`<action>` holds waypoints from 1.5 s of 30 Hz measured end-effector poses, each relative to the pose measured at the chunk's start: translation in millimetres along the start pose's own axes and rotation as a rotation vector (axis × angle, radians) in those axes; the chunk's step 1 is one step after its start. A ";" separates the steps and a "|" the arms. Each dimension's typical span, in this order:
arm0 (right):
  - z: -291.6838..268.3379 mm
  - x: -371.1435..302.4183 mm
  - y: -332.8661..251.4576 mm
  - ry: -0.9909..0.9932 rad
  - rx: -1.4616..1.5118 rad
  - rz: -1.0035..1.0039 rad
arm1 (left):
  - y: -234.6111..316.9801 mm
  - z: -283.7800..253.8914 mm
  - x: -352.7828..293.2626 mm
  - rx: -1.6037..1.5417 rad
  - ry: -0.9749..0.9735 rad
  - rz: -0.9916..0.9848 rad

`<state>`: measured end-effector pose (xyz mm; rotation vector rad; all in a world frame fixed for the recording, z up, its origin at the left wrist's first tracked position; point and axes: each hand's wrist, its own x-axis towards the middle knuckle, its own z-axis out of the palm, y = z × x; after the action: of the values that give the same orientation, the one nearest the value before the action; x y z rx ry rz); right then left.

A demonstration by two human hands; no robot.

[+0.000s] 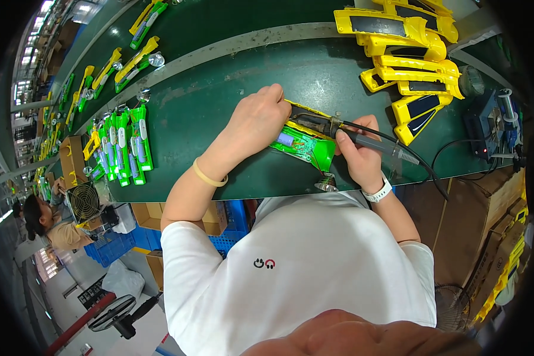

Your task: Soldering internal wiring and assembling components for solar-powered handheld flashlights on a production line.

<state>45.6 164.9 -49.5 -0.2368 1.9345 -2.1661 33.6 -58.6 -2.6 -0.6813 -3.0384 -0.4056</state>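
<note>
My left hand [261,118] is closed, its fingers curled over the left end of a yellow casing half [305,108]; exactly where they grip is hidden. Just below lies a green casing half [322,155] with a blue-wrapped battery cell [285,139], a green circuit board [300,148] and thin wires. A round silvery lamp reflector [326,183] sits at its lower end, by the table edge. My right hand [362,155] is closed around a soldering iron [371,142] with a dark handle, pointing left over the casings. A black cable runs along it.
Yellow casing halves with dark panels [418,107] are piled at the far right. Beside them stands a soldering station [483,127] with a solder reel [507,107]. Green assemblies [123,145] are lined up at left; more lie beyond the metal rail [219,56]. Another person [59,225] sits further left.
</note>
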 end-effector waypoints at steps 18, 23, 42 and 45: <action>-47.4 -24.6 -19.1 0.263 0.246 -0.053 | 9.5 -1.5 8.4 0.131 -0.042 -0.016; -90.1 -5.6 -34.5 0.366 0.298 -0.408 | 14.9 -9.0 3.7 0.110 -0.043 -0.023; -46.5 58.8 -49.3 0.120 0.139 -0.458 | -11.0 -1.0 9.5 -0.067 0.263 0.079; -22.0 43.4 -26.7 0.086 0.153 -0.391 | -20.4 -1.5 8.2 -0.032 0.246 0.243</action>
<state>-3.7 176.7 -26.9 -0.5423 1.8804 -2.5943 17.5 -73.3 -5.7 -0.9147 -2.6841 -0.4907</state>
